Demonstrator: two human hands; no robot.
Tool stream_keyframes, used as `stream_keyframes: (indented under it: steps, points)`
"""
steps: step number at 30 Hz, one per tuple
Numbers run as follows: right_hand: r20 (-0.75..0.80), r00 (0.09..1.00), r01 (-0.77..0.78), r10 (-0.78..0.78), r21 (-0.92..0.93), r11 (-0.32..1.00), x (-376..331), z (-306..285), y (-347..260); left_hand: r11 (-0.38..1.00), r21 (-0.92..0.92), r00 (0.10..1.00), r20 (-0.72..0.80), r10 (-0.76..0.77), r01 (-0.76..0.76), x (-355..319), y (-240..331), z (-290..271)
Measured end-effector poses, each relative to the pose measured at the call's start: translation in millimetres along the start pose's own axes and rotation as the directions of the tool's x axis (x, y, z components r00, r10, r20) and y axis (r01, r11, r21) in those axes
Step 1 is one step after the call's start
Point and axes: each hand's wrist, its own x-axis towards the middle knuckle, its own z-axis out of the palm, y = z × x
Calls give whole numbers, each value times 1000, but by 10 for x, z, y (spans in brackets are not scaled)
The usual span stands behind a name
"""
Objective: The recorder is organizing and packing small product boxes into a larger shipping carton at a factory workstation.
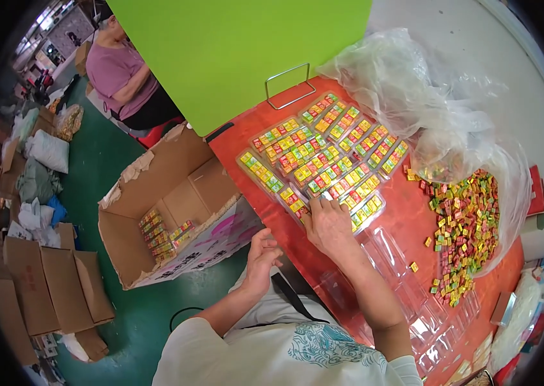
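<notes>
My right hand is over the near edge of a group of filled clear plastic trays. Its fingers point down, bent and close together, touching the small yellow, red and green blocks there; what lies under the fingertips is hidden. My left hand hangs just off the table's left edge, fingers loosely curled and apart, with nothing visible in it. Clear trays without blocks lie beside my right forearm. A heap of loose small coloured blocks spreads to the right, partly under a clear plastic bag.
The red tabletop meets a green panel with a metal handle at the far side. Left of the table stands an open cardboard box with filled trays inside. Another person is at the far left. Cartons and sacks crowd the left floor.
</notes>
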Motion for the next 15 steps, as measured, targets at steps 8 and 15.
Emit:
stream_keyframes:
  steps: [8,15]
  points:
    - [60,998,-21,18,45,999,-40,28,-56,999,-19,994,-100,-41,39,80,91,178]
    - [83,996,-49,45,48,998,-133,90,-237,965,-231,992,6,125,-120,161,-13,278]
